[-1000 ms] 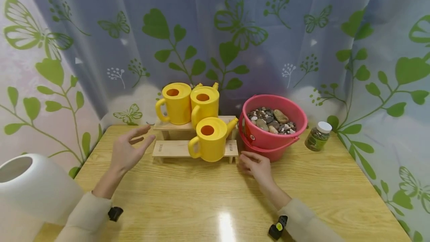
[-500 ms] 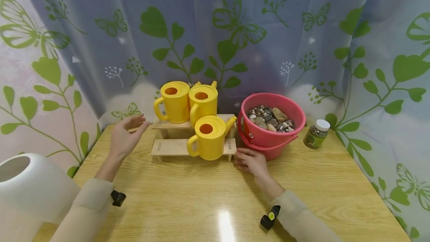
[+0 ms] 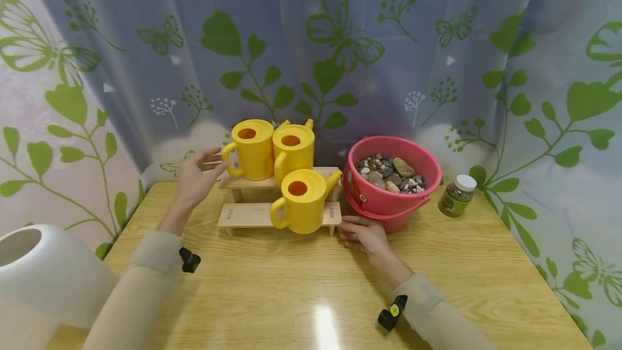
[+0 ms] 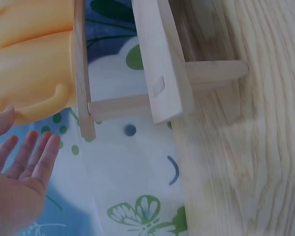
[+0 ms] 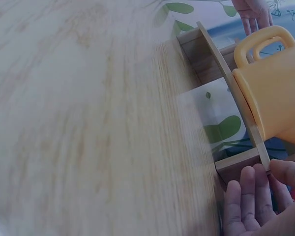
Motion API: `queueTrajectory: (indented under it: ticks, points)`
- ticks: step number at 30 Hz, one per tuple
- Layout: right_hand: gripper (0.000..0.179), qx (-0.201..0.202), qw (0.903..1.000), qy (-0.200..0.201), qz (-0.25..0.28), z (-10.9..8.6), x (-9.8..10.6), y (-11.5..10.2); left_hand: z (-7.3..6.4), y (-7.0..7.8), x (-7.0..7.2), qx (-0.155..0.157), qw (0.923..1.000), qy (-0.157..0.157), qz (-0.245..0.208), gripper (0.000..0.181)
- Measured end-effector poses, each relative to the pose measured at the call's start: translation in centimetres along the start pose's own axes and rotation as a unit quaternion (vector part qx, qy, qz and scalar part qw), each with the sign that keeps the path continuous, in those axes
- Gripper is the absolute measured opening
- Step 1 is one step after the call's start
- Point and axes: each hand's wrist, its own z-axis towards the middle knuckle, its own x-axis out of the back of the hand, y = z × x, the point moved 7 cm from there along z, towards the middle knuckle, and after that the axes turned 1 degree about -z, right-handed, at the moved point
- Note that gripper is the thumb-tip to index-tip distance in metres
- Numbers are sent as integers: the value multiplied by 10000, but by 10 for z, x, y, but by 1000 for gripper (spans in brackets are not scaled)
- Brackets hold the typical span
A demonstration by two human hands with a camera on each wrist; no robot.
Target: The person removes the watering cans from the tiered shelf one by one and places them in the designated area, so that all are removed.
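Three yellow watering cans stand on a two-step wooden stand (image 3: 245,216). Two are on the upper step: a left can (image 3: 257,153) and one beside it (image 3: 297,150). The front can (image 3: 307,207) sits on the lower step with its spout to the right. My left hand (image 3: 196,176) is beside the left can's handle, its thumb close to the handle (image 4: 44,105) and its fingers extended; whether it touches cannot be told. At the lower step's right end, my right hand (image 3: 366,236) rests with straightish fingertips (image 5: 260,179) against the stand's leg and thumb near the board.
A pink bucket (image 3: 357,215) of pebbles stands right of the stand, just behind my right hand. Farther right is a small white-lidded jar (image 3: 457,196). A large white vessel (image 3: 53,274) fills the left front. A patterned curtain (image 3: 291,31) hangs behind the wooden table (image 3: 272,296).
My left hand has gone up and right to the left can's handle. My right hand has shifted slightly left to the stand's end. The cans stay in place.
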Motion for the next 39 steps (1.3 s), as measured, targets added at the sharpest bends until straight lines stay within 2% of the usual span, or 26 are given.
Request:
queueTrajectory:
  ticks: [6,11,14,17,20,23,27,31,35,37,39]
  points:
    - [38,-106,9998,-94,-138,3,0,1,4,3,-7,-130,9996,-89,-232,43]
    - [33,-180,9994,-62,-279,6,2,1,3,5,-10,-45,9979,-282,-587,40]
    - [33,-215,9992,-59,-323,8,2,1,0,6,-9,-16,9967,-322,-751,39]
    - [34,-211,9992,-63,-322,8,3,1,-4,7,-2,-113,9955,-233,-907,38]
    - [34,-197,9993,-66,-313,8,3,0,-11,8,10,-210,9938,3,-1092,36]
    - [34,-190,9993,-72,-325,9,3,0,-19,6,27,-259,9898,376,-1349,28]
    - [34,-194,9992,-88,-338,9,3,1,-29,0,51,-126,9826,1076,-1508,21]
    - [34,-178,9992,-100,-347,8,4,0,-38,-12,70,297,9706,1666,-1712,21]
    - [33,-172,9991,-89,-369,8,3,-1,-47,-32,79,735,9595,1934,-1910,23]
    - [33,-180,9991,-76,-373,8,3,-1,-53,-44,78,864,9603,2001,-1740,24]
    - [33,-185,9991,-68,-368,8,3,0,-59,-54,74,855,9651,1992,-1469,25]
